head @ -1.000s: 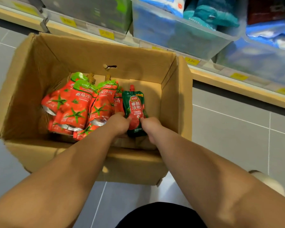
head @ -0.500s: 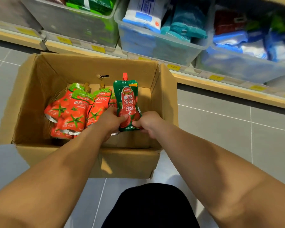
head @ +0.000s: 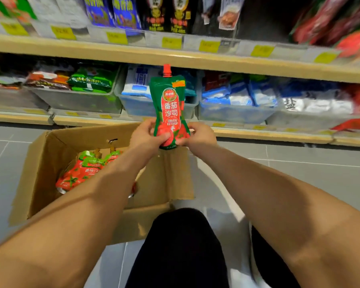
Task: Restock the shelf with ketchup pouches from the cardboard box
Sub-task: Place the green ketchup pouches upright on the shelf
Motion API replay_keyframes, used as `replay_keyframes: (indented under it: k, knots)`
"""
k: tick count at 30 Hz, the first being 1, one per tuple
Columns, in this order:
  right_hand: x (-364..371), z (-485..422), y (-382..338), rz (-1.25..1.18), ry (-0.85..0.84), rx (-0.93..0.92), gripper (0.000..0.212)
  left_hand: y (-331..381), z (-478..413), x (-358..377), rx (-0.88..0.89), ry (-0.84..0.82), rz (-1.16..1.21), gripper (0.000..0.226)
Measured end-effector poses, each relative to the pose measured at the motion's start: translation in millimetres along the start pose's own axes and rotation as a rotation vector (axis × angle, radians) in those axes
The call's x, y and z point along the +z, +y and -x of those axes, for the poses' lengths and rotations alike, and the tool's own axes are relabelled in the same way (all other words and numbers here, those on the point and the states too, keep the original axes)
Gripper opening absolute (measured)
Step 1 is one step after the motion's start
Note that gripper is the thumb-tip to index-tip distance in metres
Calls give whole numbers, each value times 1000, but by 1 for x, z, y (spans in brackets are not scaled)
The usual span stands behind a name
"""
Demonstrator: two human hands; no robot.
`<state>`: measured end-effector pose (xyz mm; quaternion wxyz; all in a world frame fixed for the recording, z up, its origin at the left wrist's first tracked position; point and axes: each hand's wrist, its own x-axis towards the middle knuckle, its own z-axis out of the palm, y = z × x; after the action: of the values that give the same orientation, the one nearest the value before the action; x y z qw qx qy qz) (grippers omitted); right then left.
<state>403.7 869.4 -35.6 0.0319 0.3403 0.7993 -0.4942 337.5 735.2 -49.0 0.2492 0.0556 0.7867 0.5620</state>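
The green ketchup pouch (head: pixel 170 109) stands upright, long axis vertical, red spout up, above the cardboard box's (head: pixel 175 175) far right corner. Your left hand (head: pixel 147 136) and right hand (head: pixel 197 135) pinch its bottom corners. Red pouches (head: pixel 81 172) lie inside the box.

1 green pouch, 1 box, 2 hands

1 green ketchup pouch (head: pixel 170 109); at least 3 red ketchup pouches (head: pixel 81 173) in 1 cardboard box (head: pixel 46 163); 2 hands, left hand (head: pixel 148 136) and right hand (head: pixel 200 136); 2 shelf boards (head: pixel 175 57); 7 yellow price tags (head: pixel 116 37) along the upper.
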Motion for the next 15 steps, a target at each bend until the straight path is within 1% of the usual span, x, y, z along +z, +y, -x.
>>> replay_keyframes:
  k: [1, 2, 6, 9, 13, 15]
  knots:
    - [-19, 1, -2, 4, 44, -33, 48, 17, 1, 13, 47, -3, -23, 44]
    - [-34, 2, -4, 0, 85, -62, 49, 31, 1, 23, 99, 2, -54, 46]
    - [-104, 3, -5, -15, 264, -158, 39, 88, 1, 76, 319, 25, -143, 47]
    - [-151, 0, -1, -27, 397, -207, 44, 123, -3, 116, 451, 31, -155, 46]
    - [-215, -11, 9, -99, 518, -240, 30, 167, -12, 176, 561, 8, -94, 43]
    - [-246, -19, 13, -116, 561, -277, 27, 188, -18, 205, 612, 7, -82, 42]
